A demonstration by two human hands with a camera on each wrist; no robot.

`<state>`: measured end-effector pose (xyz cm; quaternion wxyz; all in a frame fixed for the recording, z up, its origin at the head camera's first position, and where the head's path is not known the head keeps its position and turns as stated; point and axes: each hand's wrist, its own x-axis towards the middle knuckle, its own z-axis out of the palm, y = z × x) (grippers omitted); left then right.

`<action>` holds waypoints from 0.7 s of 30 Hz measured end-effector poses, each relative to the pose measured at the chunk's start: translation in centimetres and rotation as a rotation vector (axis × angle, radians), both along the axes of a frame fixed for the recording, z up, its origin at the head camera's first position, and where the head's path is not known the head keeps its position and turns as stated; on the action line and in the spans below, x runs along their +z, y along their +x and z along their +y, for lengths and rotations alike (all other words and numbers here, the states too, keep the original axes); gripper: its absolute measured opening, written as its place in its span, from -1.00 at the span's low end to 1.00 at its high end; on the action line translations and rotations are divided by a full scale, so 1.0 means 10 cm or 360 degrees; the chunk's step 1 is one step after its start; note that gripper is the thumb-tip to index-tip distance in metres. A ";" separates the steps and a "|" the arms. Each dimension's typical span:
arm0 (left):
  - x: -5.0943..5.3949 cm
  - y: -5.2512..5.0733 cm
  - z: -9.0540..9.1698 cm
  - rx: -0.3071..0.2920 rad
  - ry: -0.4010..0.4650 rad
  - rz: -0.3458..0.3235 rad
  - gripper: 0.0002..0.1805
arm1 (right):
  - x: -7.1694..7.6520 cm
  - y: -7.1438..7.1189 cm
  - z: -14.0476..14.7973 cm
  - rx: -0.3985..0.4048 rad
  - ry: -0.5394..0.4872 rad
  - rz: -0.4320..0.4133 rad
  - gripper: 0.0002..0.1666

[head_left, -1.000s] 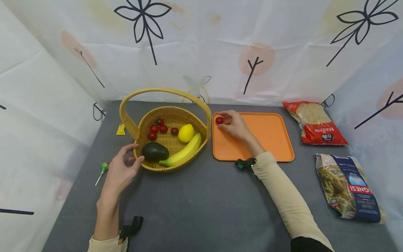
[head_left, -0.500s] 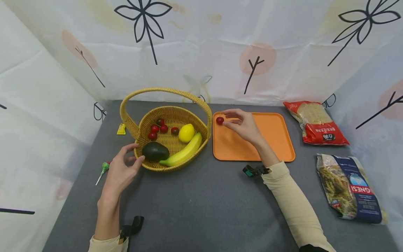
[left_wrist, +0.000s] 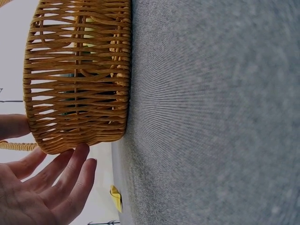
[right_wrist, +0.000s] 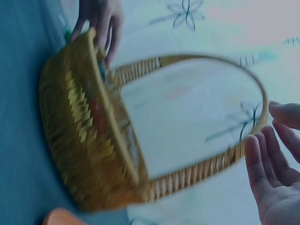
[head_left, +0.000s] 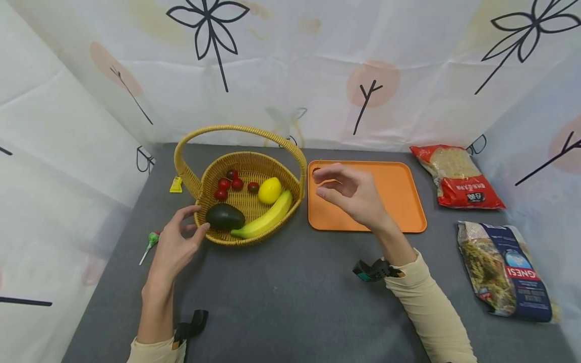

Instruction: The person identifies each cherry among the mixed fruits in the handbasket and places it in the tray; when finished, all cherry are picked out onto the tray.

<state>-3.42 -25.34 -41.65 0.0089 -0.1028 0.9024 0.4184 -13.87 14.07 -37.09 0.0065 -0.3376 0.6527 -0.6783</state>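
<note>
- Nearest us, a black wrist device (head_left: 192, 326) sits at the left cuff, and another black wristband (head_left: 375, 270) at the right, both above the grey tabletop (head_left: 281, 297).
- Over on the right side, a blue pasta packet (head_left: 504, 272) lies flat, its lettering upside down.
- Left side now: a green lollipop (head_left: 152, 240) lies near the left wrist.
- And here's the left hand (head_left: 177, 247), thumb and fingers lightly gripping the near-left end of the wicker basket (head_left: 247, 204); the left wrist view has fingertips against its outer weave.
- Inside, the avocado (head_left: 225, 217) rests close to that thumb, the banana (head_left: 268, 218) curves along the near rim, the lemon (head_left: 270, 190) is just beside it, and five small red fruits (head_left: 237, 183) sit farther back.
- Across to the right hand (head_left: 356, 196): thumb parted from gently bent fingers, hovering over the orange tray (head_left: 390, 196).
- Just beyond those fingertips, a cherry (head_left: 316, 170) is on the tray near its far-left corner, mostly hidden, stem showing.
- Farther off, a yellow sachet (head_left: 176, 185) lies left of the basket, a red packet (head_left: 463, 176) right of the tray.
- At the very back, a patterned white cloth (head_left: 290, 75) hangs.
</note>
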 end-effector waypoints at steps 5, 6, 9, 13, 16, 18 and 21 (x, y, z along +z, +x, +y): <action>0.00 -0.01 0.00 0.0003 0.0010 -0.0010 -0.34 | 0.09 0.13 -0.19 0.0153 0.0058 0.0102 -0.60; 0.00 -0.01 0.00 0.0004 0.0011 -0.0010 -0.35 | 0.10 0.14 -0.24 0.0176 0.0081 0.0107 -0.59; -0.01 -0.01 0.00 0.0002 0.0012 -0.0003 -0.35 | 0.09 0.15 -0.40 0.0210 0.0172 0.0097 -0.58; -0.01 -0.01 0.00 0.0002 0.0005 0.0004 -0.36 | 0.06 0.11 -0.66 0.0249 0.0286 0.0000 -0.59; -0.01 -0.01 -0.01 0.0004 0.0001 0.0002 -0.35 | 0.02 0.03 -0.87 0.0273 0.0370 -0.0095 -0.60; -0.01 0.00 0.00 0.0005 0.0002 -0.0006 -0.35 | -0.01 -0.04 -1.01 0.0276 0.0421 -0.0124 -0.60; -0.01 0.00 0.00 0.0008 0.0005 -0.0022 -0.34 | -0.08 -0.17 -1.22 0.0285 0.0503 -0.0112 -0.59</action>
